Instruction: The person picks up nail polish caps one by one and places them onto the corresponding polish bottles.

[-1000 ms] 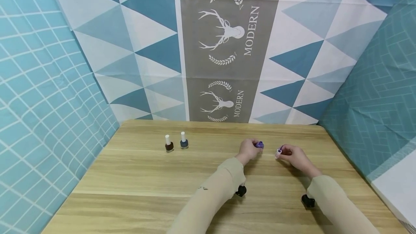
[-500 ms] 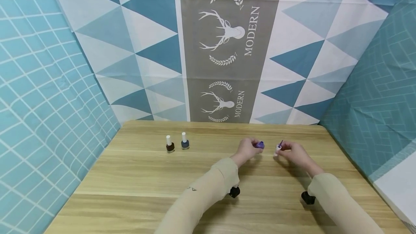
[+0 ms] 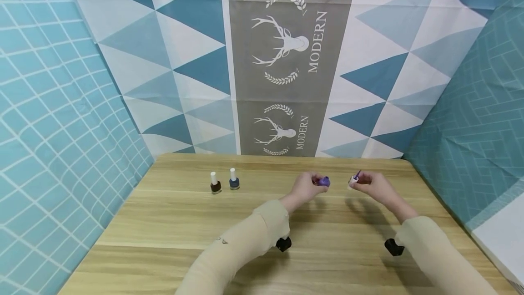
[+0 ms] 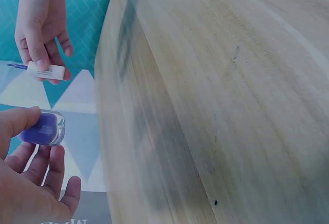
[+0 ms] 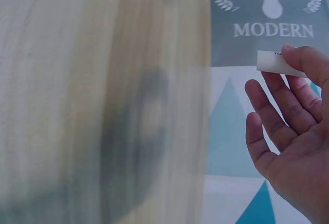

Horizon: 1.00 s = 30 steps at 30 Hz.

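Pointing its bare neck upward, the small purple bottle (image 4: 43, 129) was up off the table (image 3: 172, 222), gripped between the thumb and fingers of the person's left hand (image 3: 305, 186). Its long axis ran from a base turned toward the wood to the neck above, with a slight lean. Just across from it, near but apart, the right hand (image 3: 374, 187) pinched the white cap (image 4: 55, 73) between thumb and fingers, the other fingers loosely spread. That cap was upside down: its plain end faced the table, and the thin brush (image 4: 18, 66) stuck up out of the other end, slanting off to the right. The bottle was stubby and rounded, violet behind clear glass, thick and see-through at the bottom. The cap was a smooth white cylinder with small dark print on its side, and the brush looked dark purple. Well off to the left, a dark brownish bottle (image 3: 215, 187) and a blue bottle (image 3: 234, 183) stood upright on the table, near each other, both with white tops (image 3: 233, 174)
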Available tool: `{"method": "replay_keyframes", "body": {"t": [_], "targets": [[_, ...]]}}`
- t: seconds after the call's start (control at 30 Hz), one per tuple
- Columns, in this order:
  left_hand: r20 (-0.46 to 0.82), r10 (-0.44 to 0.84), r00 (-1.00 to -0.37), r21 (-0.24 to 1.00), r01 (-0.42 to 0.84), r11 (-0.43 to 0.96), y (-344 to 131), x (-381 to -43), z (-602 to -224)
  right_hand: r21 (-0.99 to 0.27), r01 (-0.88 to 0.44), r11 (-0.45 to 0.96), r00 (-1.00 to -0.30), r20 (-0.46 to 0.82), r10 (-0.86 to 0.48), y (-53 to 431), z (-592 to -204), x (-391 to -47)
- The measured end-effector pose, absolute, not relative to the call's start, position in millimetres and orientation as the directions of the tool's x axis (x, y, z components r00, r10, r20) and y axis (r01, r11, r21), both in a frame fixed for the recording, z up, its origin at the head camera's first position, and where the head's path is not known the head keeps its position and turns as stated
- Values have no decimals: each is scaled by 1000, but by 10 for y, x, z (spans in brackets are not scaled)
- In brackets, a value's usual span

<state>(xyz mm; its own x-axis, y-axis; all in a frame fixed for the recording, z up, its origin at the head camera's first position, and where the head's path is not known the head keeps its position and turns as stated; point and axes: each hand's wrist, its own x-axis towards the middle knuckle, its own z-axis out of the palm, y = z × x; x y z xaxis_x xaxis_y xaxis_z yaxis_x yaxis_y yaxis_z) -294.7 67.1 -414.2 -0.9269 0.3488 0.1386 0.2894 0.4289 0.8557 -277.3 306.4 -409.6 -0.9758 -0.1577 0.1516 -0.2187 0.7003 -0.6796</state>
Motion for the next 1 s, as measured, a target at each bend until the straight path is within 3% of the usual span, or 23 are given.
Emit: {"method": "replay_keyframes", "body": {"t": [0.47, 1.0], "targets": [[170, 373, -912, 853, 326, 408, 290, -2827, -3955, -689, -253, 680, -968, 185, -173, 2952, -3785, -2672], [203, 367, -908, 867, 341, 363, -111, -2700, -3636, -705, -327, 629, -940, 308, -143, 2794, -3355, -2502]]}}
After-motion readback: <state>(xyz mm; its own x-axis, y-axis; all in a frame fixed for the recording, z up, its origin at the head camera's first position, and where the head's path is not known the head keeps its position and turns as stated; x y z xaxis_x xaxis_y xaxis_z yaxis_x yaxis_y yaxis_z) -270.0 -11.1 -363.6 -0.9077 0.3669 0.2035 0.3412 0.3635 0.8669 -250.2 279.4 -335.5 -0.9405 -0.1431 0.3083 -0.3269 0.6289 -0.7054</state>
